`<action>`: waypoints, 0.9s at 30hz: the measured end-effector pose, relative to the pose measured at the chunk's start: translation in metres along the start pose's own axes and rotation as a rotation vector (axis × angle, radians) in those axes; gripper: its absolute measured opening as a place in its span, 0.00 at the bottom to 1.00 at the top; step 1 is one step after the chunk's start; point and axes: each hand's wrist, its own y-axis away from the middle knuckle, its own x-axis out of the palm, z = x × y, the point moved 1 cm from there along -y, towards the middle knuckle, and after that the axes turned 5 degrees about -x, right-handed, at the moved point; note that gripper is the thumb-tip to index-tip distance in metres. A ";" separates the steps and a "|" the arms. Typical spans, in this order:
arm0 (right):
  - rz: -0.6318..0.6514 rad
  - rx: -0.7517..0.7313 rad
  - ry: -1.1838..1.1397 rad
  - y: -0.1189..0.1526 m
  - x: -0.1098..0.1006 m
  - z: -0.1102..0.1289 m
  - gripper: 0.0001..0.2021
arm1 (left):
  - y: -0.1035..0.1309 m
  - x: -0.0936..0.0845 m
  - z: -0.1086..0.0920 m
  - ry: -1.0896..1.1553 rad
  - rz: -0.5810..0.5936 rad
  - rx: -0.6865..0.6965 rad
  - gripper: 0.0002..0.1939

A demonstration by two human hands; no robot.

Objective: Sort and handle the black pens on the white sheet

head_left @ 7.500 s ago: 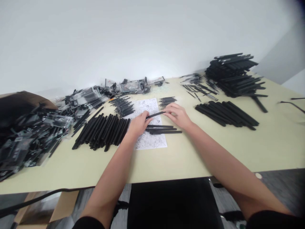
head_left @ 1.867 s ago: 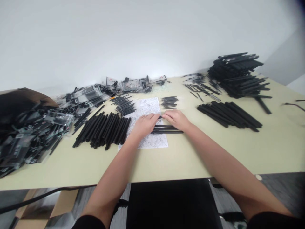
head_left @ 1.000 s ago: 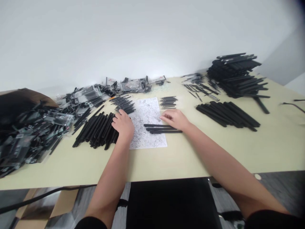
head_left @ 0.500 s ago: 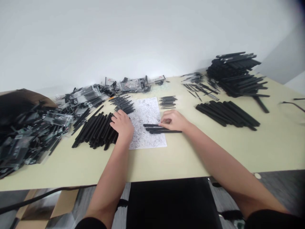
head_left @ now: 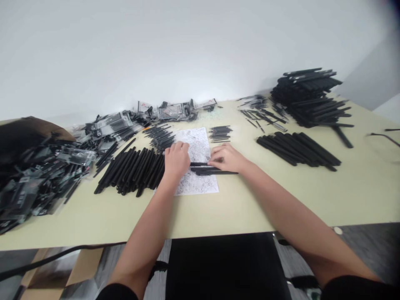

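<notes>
My left hand (head_left: 177,160) is closed at the left end of a thin black stick (head_left: 199,164), over a speckled white sheet (head_left: 196,185). The fingertips of my right hand (head_left: 225,157) pinch the same stick near its other end. Just below it, more black sticks (head_left: 203,171) lie side by side across the sheet's right edge, partly under my right hand. A row of thick black tubes (head_left: 134,171) lies left of my left hand. Short thin rods lie in two groups behind, one at the left (head_left: 161,136) and one at the right (head_left: 220,133).
Plastic packets (head_left: 28,187) heap up at the left, with more packets (head_left: 171,111) along the wall. Thick black tubes (head_left: 298,149) lie at the right, before a tall pile of black pieces (head_left: 308,93). Loose thin pieces (head_left: 261,116) lie behind. A cardboard box (head_left: 84,266) stands below the table edge.
My left hand has moved right, from the row of thick tubes to the left end of the thin stick. My right hand has stayed nearly in place.
</notes>
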 end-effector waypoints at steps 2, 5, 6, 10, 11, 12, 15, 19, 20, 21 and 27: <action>0.001 0.024 0.009 0.000 0.001 0.001 0.10 | 0.000 0.004 -0.005 0.038 0.040 0.144 0.14; 0.004 0.044 0.036 -0.001 0.002 0.001 0.10 | 0.000 0.008 -0.010 0.107 0.082 0.281 0.14; 0.004 0.047 0.046 -0.001 0.002 0.000 0.11 | 0.001 0.009 -0.010 0.136 0.091 0.306 0.14; -0.013 0.061 0.089 -0.001 0.004 -0.002 0.11 | 0.001 0.010 -0.009 0.249 0.104 0.347 0.13; -0.020 0.065 0.098 -0.001 0.004 -0.003 0.11 | 0.002 0.011 -0.008 0.270 0.102 0.352 0.11; -0.026 0.068 0.105 -0.001 0.005 -0.004 0.11 | 0.002 0.011 -0.008 0.286 0.099 0.354 0.10; -0.051 0.067 0.114 0.000 0.006 -0.005 0.11 | 0.002 0.013 -0.007 0.311 0.089 0.353 0.08; -0.092 0.035 0.105 0.001 0.006 -0.003 0.12 | 0.001 0.017 -0.006 0.329 0.089 0.363 0.08; -0.091 0.029 0.103 0.001 0.006 -0.003 0.11 | 0.000 0.018 -0.005 0.331 0.089 0.366 0.09; -0.085 0.025 0.102 0.001 0.006 -0.003 0.11 | 0.000 0.020 -0.005 0.333 0.087 0.368 0.10; -0.021 0.044 0.099 0.000 0.007 -0.005 0.08 | -0.002 0.025 -0.003 0.338 0.060 0.352 0.12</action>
